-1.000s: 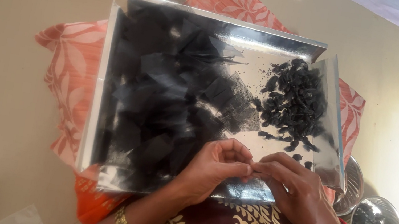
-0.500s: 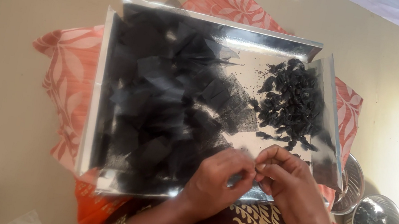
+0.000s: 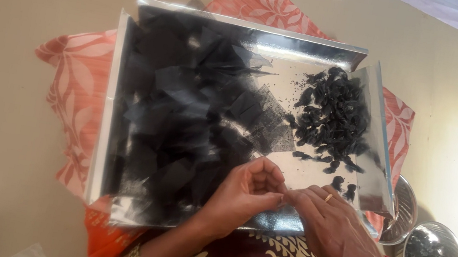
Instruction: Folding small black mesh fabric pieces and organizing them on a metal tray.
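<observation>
Both hands, left hand and right hand, pinch something tiny and hidden between their fingers over a shiny steel tray. Flat black net squares fill its left; crumpled black bundles heap right.

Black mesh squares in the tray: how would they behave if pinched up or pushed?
The black mesh squares look thin and sheer, overlapping in a crumpled heap, so probably floppy and very light. Pushing would likely drag several together, since they lie tangled. On the shiny metal tray they may slide easily.
</observation>
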